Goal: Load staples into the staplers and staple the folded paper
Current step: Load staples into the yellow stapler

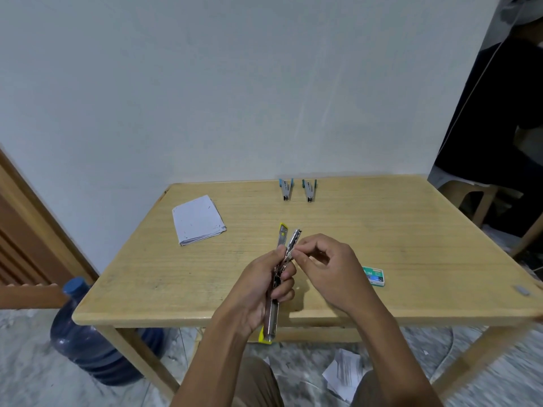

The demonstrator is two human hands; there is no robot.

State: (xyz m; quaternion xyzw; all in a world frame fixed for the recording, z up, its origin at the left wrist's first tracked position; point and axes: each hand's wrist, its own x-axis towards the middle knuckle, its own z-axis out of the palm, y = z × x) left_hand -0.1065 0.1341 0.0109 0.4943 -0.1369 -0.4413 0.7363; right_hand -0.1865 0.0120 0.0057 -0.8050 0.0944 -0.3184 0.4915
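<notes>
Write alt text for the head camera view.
Over a light wooden table, the left hand holds an opened yellow-and-metal stapler while the right hand pinches at its raised metal arm. Folded white paper, two blue-trimmed staplers and a green staple box lie nearby.

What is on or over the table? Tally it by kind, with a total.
Staplers: 3, one yellow stapler held open by the left hand with the right hand at its tray, two blue staplers by the wall
Staple box: 1
Folded paper stack: 1
Total: 5
</notes>
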